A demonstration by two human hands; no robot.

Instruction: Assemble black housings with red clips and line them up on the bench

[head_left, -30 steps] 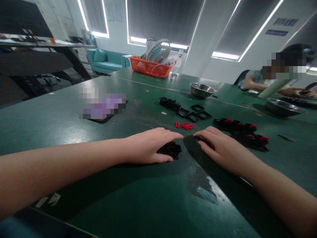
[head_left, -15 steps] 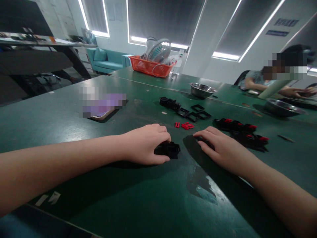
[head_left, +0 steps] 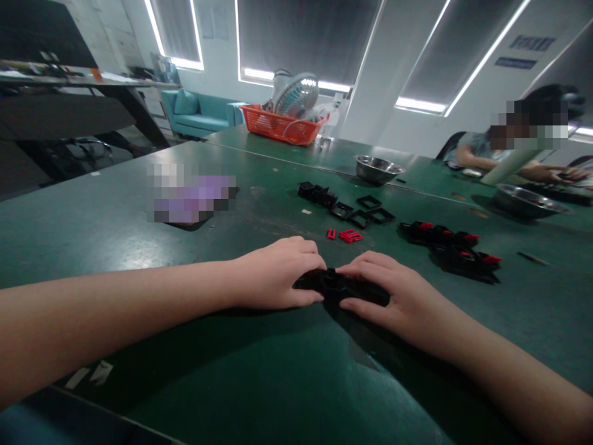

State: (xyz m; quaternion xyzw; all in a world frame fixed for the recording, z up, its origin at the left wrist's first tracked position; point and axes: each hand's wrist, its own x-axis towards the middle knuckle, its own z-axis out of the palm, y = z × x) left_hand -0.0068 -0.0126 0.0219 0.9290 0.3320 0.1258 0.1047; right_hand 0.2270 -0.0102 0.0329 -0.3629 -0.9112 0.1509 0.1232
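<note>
My left hand is closed around a black plastic part low over the green table. From the right, my right hand grips a second black plastic part between thumb and fingers. The two parts meet end to end between my hands; whether they are joined I cannot tell. Just beyond my hands lie small red plastic pieces. Black square frames and a row of black blocks rest farther back.
Black assemblies with red tabs lie to the right, near a thin dark stick. Two metal bowls and an orange basket stand farther off. A blurred purple object lies left. Another person sits at far right.
My right hand has moved left with its black part, bringing it against the part in my left hand. My left hand has shifted slightly right.
</note>
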